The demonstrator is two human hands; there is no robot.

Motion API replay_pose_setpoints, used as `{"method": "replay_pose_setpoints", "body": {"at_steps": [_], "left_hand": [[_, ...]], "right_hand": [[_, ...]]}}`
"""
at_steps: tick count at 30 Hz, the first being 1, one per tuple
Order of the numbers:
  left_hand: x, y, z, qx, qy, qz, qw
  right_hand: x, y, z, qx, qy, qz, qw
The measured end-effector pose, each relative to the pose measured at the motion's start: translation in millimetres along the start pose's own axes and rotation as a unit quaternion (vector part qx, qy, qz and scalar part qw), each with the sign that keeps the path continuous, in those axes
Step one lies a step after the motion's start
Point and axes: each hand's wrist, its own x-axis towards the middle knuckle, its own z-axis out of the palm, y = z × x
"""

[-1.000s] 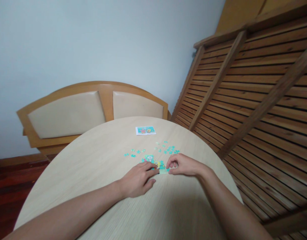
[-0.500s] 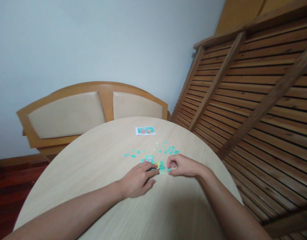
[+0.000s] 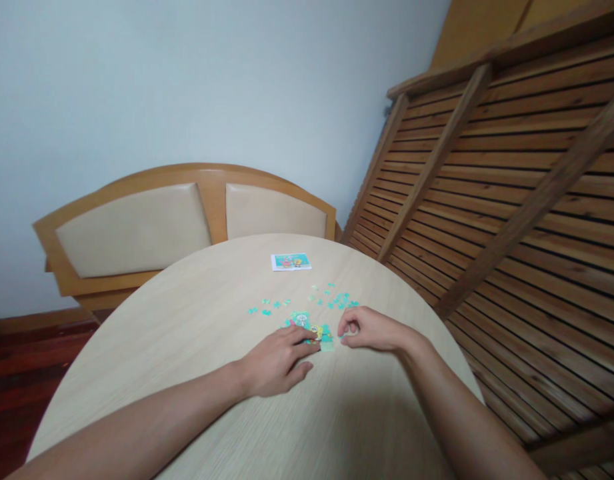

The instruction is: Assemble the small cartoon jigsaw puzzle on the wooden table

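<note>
While resting the spread left hand (image 3: pixel 274 363) on the joined puzzle (image 3: pixel 326 339) on the table (image 3: pixel 211 320), pinches 1 small piece (image 3: pixel 342 339) in the right hand (image 3: pixel 371 329), just beside the puzzle's right edge; could break seams by pushing sideways too hard.

Bare, smoothly tapering forearms (image 3: pixel 161 413) end in bare, apparently slender fingers (image 3: pixel 307 348).

The head camera looks forward and down across the table (image 3: pixel 211 300).
</note>
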Motion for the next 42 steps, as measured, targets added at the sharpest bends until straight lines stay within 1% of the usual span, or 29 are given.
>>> {"method": "replay_pose_setpoints", "body": {"at_steps": [3,8,10,13,16,18,22,26,28,30,33,36,39,42], "left_hand": [[-0.3,0.0,-0.3,0.001,-0.008,0.013,1.000],[0.0,0.1,-1.1,-0.014,-0.025,0.042,0.999],[0.0,0.5,-1.3,-0.026,-0.027,0.053,0.998],[0.1,1.4,-1.8,-0.034,-0.027,0.061,0.997],[0.7,2.2,-2.1,-0.026,-0.025,0.055,0.998],[1.0,2.6,-2.0,-0.020,-0.021,0.046,0.999],[1.1,2.8,-1.3,-0.012,-0.012,0.034,0.999],[1.6,3.0,-1.5,-0.012,-0.007,0.035,0.999],[2.1,3.4,-2.0,-0.012,-0.005,0.035,0.999],[2.6,4.2,-2.5,-0.009,-0.002,0.032,0.999],[3.5,5.8,-3.0,0.000,0.006,0.017,1.000],[4.2,6.9,-3.3,0.018,0.012,-0.006,1.000],[3.9,6.7,-2.8,0.039,0.013,-0.039,0.998],[2.9,5.1,-1.7,0.051,0.020,-0.068,0.996]], "right_hand": [[0.6,1.5,-0.1,-0.003,0.020,0.004,1.000],[4.7,-0.4,1.6,-0.048,0.082,0.018,0.995],[8.6,0.0,5.2,-0.076,0.117,0.015,0.990],[17.7,1.5,12.8,-0.130,0.168,-0.007,0.977],[31.2,1.4,19.2,-0.168,0.200,-0.028,0.965],[41.9,0.3,21.7,-0.181,0.211,-0.027,0.960],[61.8,-0.2,24.9,-0.189,0.213,0.004,0.959],[71.5,3.9,29.9,-0.183,0.167,0.013,0.969],[72.5,4.9,32.3,-0.179,0.149,-0.006,0.972],[71.8,3.6,33.7,-0.180,0.142,-0.041,0.972],[68.5,-2.5,33.8,-0.190,0.148,-0.096,0.966],[63.0,-8.4,31.8,-0.188,0.158,-0.137,0.960],[55.7,-9.0,28.6,-0.181,0.163,-0.162,0.956],[46.4,-4.6,24.0,-0.171,0.161,-0.167,0.958]]}}
